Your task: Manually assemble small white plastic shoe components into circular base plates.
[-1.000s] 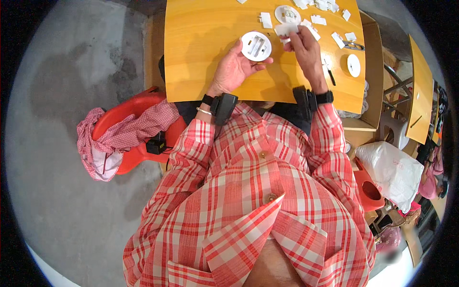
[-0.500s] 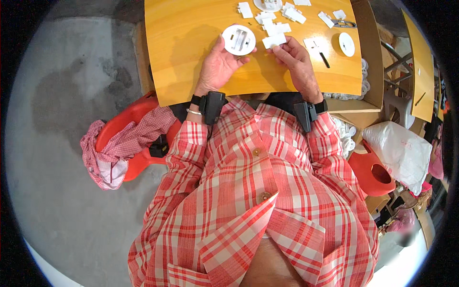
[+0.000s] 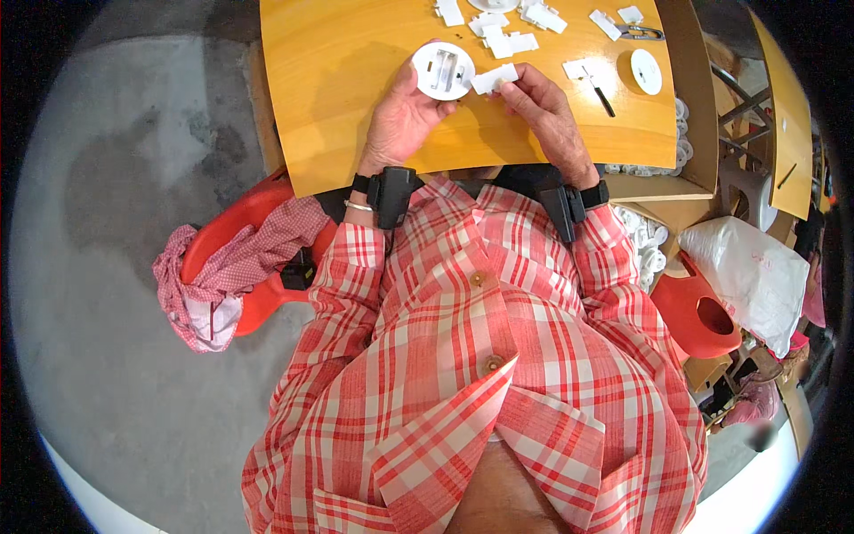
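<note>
1. The left hand (image 3: 402, 120) holds a round white plastic disc (image 3: 443, 70) by its lower edge, fingers curled about the rim, just above the worktop (image 3: 356, 80).
2. The right hand (image 3: 547, 111) pinches a small white rectangular piece (image 3: 495, 79) between thumb and fingertips; the piece sits just beside the disc's right edge, touching or nearly so.
3. Both hands hover over the near middle of the yellow wooden worktop.
4. More small white pieces (image 3: 503, 31) lie scattered near the far edge.
5. A second white disc (image 3: 646, 71) lies to the right, with a dark slim tool (image 3: 601, 98) near it.
6. A red stool (image 3: 253, 258) with a checked cloth (image 3: 222, 276) stands on the floor at the left.
</note>
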A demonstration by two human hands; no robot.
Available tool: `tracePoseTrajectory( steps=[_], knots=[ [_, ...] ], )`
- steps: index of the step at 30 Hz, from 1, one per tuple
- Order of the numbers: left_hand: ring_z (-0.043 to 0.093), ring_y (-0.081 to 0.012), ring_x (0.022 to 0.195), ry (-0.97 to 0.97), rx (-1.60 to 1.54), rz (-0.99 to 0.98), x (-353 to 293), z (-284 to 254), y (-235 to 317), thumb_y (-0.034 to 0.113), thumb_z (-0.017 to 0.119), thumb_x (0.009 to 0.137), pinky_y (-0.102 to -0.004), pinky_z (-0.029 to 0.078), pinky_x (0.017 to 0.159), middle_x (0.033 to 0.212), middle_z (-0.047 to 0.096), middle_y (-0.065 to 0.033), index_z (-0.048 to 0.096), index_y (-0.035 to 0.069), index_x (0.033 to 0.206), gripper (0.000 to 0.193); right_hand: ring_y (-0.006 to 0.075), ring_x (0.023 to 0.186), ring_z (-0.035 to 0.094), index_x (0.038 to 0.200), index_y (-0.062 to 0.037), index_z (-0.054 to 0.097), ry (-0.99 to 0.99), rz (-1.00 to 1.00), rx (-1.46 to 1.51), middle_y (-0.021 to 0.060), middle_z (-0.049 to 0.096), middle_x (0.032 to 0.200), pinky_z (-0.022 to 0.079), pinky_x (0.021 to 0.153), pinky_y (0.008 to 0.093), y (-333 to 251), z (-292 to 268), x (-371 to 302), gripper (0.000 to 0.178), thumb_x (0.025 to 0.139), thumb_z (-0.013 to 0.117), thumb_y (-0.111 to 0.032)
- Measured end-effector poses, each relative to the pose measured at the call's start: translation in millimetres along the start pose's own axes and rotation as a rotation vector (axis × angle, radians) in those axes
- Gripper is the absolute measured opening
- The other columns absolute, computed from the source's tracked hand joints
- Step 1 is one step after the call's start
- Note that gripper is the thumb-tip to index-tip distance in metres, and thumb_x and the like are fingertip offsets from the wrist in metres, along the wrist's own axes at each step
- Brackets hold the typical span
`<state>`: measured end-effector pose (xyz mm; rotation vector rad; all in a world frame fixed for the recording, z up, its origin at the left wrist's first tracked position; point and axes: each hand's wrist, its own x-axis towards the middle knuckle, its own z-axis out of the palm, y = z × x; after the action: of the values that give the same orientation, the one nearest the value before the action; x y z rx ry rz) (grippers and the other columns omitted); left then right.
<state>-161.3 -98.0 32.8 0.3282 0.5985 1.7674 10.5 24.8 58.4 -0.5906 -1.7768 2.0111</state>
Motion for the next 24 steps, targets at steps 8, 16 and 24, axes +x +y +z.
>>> tracePoseTrajectory(
  steps=[8, 16, 24],
  knots=[
    [0.054, -0.0163, 0.100, -0.071, 0.070, 0.008, -0.2, 3.7, 1.1, 0.025, 0.057, 0.087, -0.0288, 0.045, 0.075, 0.121, 0.054, -0.0087, 0.037, 0.003, 0.135, 0.056, 0.0069, 0.072, 0.052, 0.113, -0.0035, 0.050, 0.064, 0.072, 0.054, 0.0012, 0.058, 0.087, 0.046, 0.069, 0.0226, -2.8, 6.4, -3.5, 0.021, 0.096, 0.045, -0.015],
    [0.050, -0.0227, 0.116, -0.052, 0.080, 0.017, -1.0, 11.3, 1.3, 0.017, 0.055, 0.085, -0.0367, 0.043, 0.094, 0.128, 0.049, -0.0128, 0.034, 0.000, 0.136, 0.057, 0.0084, 0.074, 0.052, 0.121, -0.0026, 0.047, 0.091, -0.057, -0.129, 0.0014, 0.058, 0.085, 0.043, 0.066, 0.0229, 0.7, 5.1, -1.6, 0.029, 0.095, 0.048, -0.015],
    [0.050, -0.0230, 0.117, -0.078, 0.097, -0.015, -1.5, 9.4, 0.2, 0.020, 0.054, 0.087, -0.0385, 0.043, 0.095, 0.129, 0.049, -0.0131, 0.036, 0.000, 0.135, 0.054, 0.0083, 0.078, 0.052, 0.119, -0.0012, 0.047, 0.129, -0.055, -0.255, 0.0014, 0.058, 0.083, 0.043, 0.070, 0.0218, 2.8, 2.5, -2.8, 0.031, 0.094, 0.052, -0.017]
  ],
)
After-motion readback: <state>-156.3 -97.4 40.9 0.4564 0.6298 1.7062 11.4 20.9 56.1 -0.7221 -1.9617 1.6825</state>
